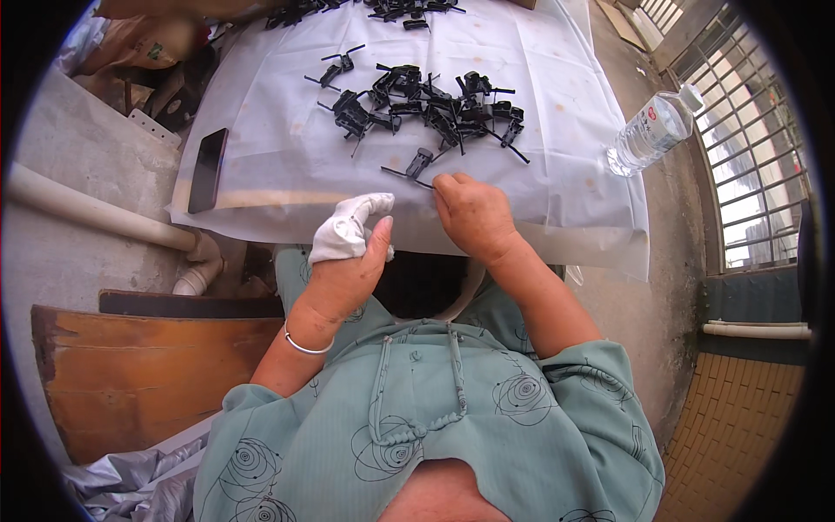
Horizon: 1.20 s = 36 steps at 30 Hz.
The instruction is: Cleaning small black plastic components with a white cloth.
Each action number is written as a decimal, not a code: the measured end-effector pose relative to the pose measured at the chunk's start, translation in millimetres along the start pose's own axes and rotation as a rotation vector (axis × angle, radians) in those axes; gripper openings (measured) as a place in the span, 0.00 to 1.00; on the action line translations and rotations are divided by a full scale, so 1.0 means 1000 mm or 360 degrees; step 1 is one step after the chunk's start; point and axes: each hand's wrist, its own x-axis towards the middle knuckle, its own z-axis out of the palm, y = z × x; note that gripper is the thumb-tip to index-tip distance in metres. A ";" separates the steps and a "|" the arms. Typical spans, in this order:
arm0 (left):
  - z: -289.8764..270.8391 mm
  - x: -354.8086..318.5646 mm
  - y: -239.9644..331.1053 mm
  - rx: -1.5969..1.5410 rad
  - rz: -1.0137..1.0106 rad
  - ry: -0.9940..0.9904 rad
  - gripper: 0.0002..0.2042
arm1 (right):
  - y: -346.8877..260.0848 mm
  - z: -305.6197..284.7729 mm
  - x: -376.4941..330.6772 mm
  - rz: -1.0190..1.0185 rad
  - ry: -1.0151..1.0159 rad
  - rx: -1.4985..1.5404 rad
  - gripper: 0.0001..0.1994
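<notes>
My right hand [474,213] is at the near part of the table, thumb and fingers pinched on the end of a thin black strip. That strip belongs to a small black plastic part [420,163] lying just beyond my fingertips. My left hand [352,252] is by the table's near edge, its fingers covered by a white cloth glove [344,230] and curled toward the bare thumb. Whatever those fingers may hold is hidden. Past both hands lies a loose pile of similar black plastic parts [444,109] with thin strips sticking out.
White sheeting [557,165] covers the table. A dark phone [209,170] lies at its left edge, and a clear water bottle [648,135] stands at the right. More black parts [416,24] are at the far end. A pale pipe [104,209] runs along the left wall.
</notes>
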 end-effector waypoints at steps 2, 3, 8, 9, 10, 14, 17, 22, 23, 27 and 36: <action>-0.001 0.005 -0.011 -0.0109 -0.0081 0.0035 0.10 | 0.000 0.000 -0.005 -0.0025 0.0185 0.0180 0.08; -0.003 0.007 -0.018 -0.0219 -0.0163 0.0063 0.10 | -0.003 -0.003 -0.007 -0.0028 0.0189 0.0177 0.08; 0.002 0.012 -0.030 -0.2004 -0.0737 -0.0119 0.07 | -0.017 -0.008 -0.025 0.0062 -0.0089 0.1527 0.05; 0.005 0.013 -0.028 -0.2004 -0.0738 -0.0120 0.07 | -0.019 -0.008 -0.026 0.0063 -0.0089 0.1527 0.05; 0.007 0.013 -0.025 -0.1985 -0.0644 -0.0222 0.07 | -0.021 -0.009 -0.027 0.0025 -0.0078 0.1458 0.05; 0.014 0.011 -0.013 -0.1485 -0.0333 -0.0183 0.10 | -0.040 -0.038 -0.024 -0.0142 0.0127 0.1115 0.06; 0.025 0.010 -0.016 -0.0957 -0.0035 0.0060 0.11 | -0.048 -0.033 -0.021 -0.0293 0.0297 0.0969 0.07; 0.015 0.001 -0.002 -0.0895 -0.0196 -0.0321 0.14 | -0.033 -0.027 -0.004 0.0426 -0.0050 0.1571 0.08; 0.014 0.001 -0.002 -0.0846 -0.0156 -0.0321 0.15 | -0.035 -0.032 -0.003 0.0421 -0.0055 0.1573 0.08; 0.013 0.001 0.003 -0.0810 -0.0239 -0.0151 0.15 | -0.034 -0.034 -0.010 0.0117 -0.0129 0.1395 0.10; 0.020 0.006 -0.001 0.0193 0.0587 0.0127 0.13 | -0.039 -0.016 -0.013 0.0282 -0.0168 0.1442 0.10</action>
